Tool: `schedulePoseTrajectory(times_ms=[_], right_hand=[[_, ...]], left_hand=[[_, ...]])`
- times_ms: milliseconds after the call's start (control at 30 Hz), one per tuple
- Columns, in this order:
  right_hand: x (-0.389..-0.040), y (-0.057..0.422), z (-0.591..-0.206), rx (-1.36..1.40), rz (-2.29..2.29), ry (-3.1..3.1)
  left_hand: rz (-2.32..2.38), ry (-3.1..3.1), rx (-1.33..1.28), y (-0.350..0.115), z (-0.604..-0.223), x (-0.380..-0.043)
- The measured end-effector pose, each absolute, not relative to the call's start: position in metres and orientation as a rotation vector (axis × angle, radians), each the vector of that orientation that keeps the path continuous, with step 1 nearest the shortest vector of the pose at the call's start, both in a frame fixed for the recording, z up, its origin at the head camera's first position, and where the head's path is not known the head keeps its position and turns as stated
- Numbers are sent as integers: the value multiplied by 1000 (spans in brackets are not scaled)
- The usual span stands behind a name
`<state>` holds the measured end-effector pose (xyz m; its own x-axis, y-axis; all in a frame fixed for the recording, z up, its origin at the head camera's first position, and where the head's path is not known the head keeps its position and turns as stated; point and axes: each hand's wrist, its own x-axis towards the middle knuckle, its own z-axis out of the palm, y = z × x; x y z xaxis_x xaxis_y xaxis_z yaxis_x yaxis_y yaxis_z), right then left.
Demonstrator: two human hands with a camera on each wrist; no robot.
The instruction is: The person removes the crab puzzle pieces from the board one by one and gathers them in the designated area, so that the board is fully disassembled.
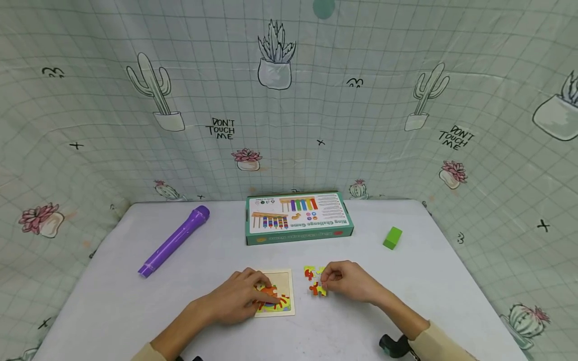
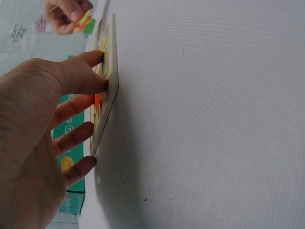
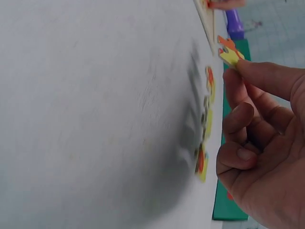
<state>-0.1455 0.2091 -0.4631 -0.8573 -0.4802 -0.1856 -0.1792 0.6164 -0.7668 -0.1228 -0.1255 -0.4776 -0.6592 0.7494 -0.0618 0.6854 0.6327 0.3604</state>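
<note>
The right hand is pinching a thin yellow-and-orange jigsaw piece, just right of the square pale-wood puzzle tray, where the left hand is resting, fingers spread. Piece-fitting seems under way, probably calling next for careful alignment.

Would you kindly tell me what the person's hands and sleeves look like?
The left hand and right hand are bare, without gloves. The left sleeve and right sleeve are beige, ending short of the wrists. A black object, unclear what, shows beside the right sleeve.

Gridded cactus-print cloth backs a white table.
</note>
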Motion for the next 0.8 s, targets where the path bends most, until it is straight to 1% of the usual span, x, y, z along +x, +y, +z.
schedulePoseTrajectory(times_ms=[167,333,800], right_hand=[[-144,234,-465,-469,-1091,2465],[-144,249,-470,-424,-1066,2481],[-146,256,-466,-326,-915,2637]], left_hand=[[471,2639,1168,-127,-476,-123],[475,2629,1152,-127,-476,-124],[481,2639,1160,-125,-478,-125]])
